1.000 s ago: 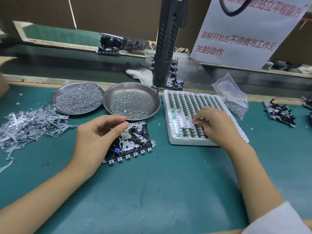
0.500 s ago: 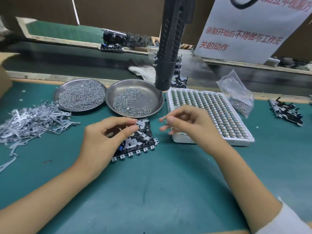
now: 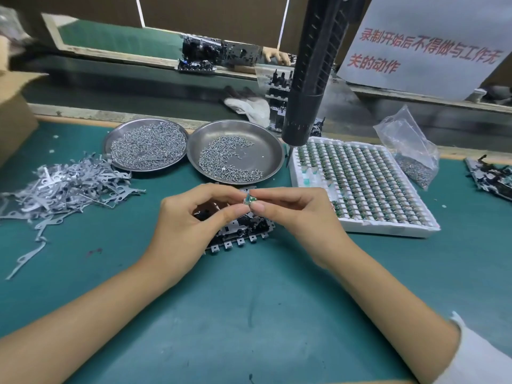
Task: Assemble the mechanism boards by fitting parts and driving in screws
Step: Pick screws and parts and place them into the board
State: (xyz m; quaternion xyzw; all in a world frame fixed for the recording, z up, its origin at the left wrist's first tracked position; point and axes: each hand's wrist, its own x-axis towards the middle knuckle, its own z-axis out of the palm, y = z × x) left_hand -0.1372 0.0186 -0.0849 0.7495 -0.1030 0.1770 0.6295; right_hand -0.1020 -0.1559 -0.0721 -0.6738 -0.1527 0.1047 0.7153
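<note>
Currently both sets of fingers pinch one small green part (image 3: 249, 200) between them, just above the board (image 3: 240, 231). Right hand (image 3: 297, 217) grips from the right, thumb under, forefinger over; left hand (image 3: 188, 220) meets it from the left, fingertips closed on the same piece. Step judged: orienting the part before fitting. Next move calls for lowering it into its seat on the board, which lies on the bench (image 3: 249, 314) near the tray (image 3: 388, 230). Driver (image 3: 310, 79) hangs beyond, untouched.
</note>
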